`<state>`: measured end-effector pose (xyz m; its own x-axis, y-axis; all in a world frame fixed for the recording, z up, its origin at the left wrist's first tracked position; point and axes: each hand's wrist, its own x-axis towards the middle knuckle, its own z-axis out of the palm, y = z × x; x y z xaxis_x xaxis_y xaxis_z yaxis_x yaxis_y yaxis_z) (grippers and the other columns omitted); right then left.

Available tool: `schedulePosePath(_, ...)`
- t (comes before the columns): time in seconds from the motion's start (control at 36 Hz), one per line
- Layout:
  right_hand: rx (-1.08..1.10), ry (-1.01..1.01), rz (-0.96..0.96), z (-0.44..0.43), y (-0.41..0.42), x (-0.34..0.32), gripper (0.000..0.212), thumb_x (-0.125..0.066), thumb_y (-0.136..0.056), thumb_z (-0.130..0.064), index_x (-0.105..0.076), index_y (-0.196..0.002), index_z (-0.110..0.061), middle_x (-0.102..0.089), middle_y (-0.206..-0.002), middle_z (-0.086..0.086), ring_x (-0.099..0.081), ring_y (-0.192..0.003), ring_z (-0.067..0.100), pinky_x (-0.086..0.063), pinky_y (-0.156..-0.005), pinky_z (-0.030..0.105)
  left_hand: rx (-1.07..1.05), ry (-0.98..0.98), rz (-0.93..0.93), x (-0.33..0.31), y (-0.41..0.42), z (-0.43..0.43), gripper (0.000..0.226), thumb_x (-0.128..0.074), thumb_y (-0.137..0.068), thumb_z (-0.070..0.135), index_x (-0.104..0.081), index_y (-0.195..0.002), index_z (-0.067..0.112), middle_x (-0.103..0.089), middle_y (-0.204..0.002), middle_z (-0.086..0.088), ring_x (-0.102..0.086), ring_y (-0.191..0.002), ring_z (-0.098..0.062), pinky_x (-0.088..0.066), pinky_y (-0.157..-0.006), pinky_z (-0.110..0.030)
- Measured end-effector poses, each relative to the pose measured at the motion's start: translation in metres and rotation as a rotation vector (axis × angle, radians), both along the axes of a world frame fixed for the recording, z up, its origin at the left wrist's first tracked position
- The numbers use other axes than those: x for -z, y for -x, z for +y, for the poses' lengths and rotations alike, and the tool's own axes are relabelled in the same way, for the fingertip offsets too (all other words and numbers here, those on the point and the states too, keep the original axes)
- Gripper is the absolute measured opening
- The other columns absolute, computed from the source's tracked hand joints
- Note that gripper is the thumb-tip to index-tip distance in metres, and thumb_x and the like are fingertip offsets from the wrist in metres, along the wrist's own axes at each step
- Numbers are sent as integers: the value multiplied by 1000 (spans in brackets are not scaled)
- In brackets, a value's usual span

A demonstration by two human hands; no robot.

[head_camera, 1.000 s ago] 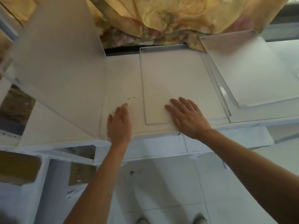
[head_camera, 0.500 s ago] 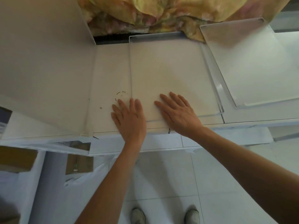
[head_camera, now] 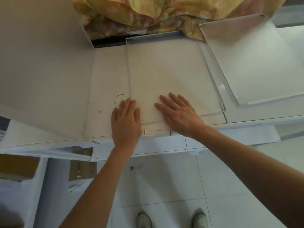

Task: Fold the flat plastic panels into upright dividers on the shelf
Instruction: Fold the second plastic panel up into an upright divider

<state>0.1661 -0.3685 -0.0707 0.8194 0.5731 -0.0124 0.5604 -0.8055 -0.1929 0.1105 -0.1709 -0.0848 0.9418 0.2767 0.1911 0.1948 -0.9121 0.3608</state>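
A frosted plastic panel (head_camera: 166, 69) lies flat on the white shelf (head_camera: 108, 76) in the middle of the view. My left hand (head_camera: 125, 119) rests palm down across the panel's left front corner, fingers together. My right hand (head_camera: 179, 112) presses flat on the panel's front part, fingers spread. At the left an upright panel (head_camera: 42, 66) stands as a divider, hinged along the shelf. A third panel (head_camera: 251, 63) lies flat at the right, slightly skewed. A small white clip (head_camera: 146, 131) shows at the shelf's front edge between my hands.
Crumpled yellow floral cloth (head_camera: 156, 12) lies behind the shelf. Cardboard boxes (head_camera: 16, 168) stand at the lower left below the shelf. White tiled floor (head_camera: 164, 186) and my shoes (head_camera: 144, 220) show below. A dashed circular mark (head_camera: 120, 98) is on the shelf.
My left hand slid right, from the bare shelf onto the flat panel's left front corner. My right hand stayed flat on the panel. The camera came closer.
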Motion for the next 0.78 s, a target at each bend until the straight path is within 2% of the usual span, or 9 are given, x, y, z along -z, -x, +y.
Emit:
schedulePosePath(0.08, 6, -28, -24, 0, 1, 2, 48, -27, -98, -38, -46, -142, -30, -43, -151, 2, -37, -140, 32, -25, -117, 46, -49, -85, 31, 5, -3, -4, 43, -27, -103, 36, -47, -137, 20, -41, -150, -2, -32, -142, -26, -17, -118, -48)
schedulePosePath(0.17, -3, -18, 2, 2, 1, 0, 49, -27, -98, -40, -44, -143, -31, -39, -153, 2, -32, -143, 31, -22, -118, 46, -12, -118, 35, 4, -4, 1, 42, -29, -103, 36, -50, -136, 21, -47, -146, -1, -39, -138, -26, -27, -115, -47)
schedulePosePath(0.28, -6, 16, 34, 1, 0, -2, 59, -22, -94, -57, -33, -147, -34, -26, -159, -2, -17, -149, 26, -10, -122, 43, 59, -189, 26, 1, -8, 10, 40, -32, -102, 38, -53, -134, 23, -53, -140, 0, -47, -131, -25, -37, -106, -42)
schedulePosePath(0.42, 16, 47, 65, 5, 2, -4, 76, -16, -85, -76, -19, -151, -37, -11, -163, -6, -2, -151, 21, -2, -122, 44, 11, -146, 1, -2, -9, 11, 40, -32, -101, 36, -54, -132, 25, -56, -137, 4, -48, -127, -21, -34, -107, -41)
schedulePosePath(0.5, 49, 103, 133, 16, 8, -10, 90, -13, -77, -85, -9, -152, -35, 2, -164, -4, 9, -150, 22, 6, -119, 53, 6, -144, 17, -1, -10, 11, 40, -29, -102, 33, -49, -135, 24, -48, -144, -2, -41, -134, -23, -27, -113, -48)
schedulePosePath(0.61, 124, 112, 210, 47, 23, -17, 115, -13, -66, -93, -6, -153, -19, 8, -162, 11, 14, -149, 32, 9, -116, 60, -1, -145, 106, 0, -13, 12, 47, -19, -101, 33, -34, -144, 22, -31, -155, -4, -22, -145, -24, -15, -118, -50)
schedulePosePath(0.69, 160, 103, 210, 58, 28, -13, 120, -16, -64, -95, -4, -154, -16, 11, -162, 14, 17, -148, 35, 10, -114, 62, 0, -125, 130, 1, -15, 12, 48, -17, -102, 33, -28, -148, 21, -25, -158, -1, -15, -148, -21, -9, -120, -48)
schedulePosePath(0.78, 142, 108, 205, 62, 31, -10, 121, -19, -63, -95, -3, -154, -17, 13, -161, 16, 19, -147, 36, 11, -114, 63, -7, -115, 118, 1, -17, 13, 48, -18, -103, 32, -30, -147, 19, -27, -157, -1, -16, -147, -21, -9, -120, -48)
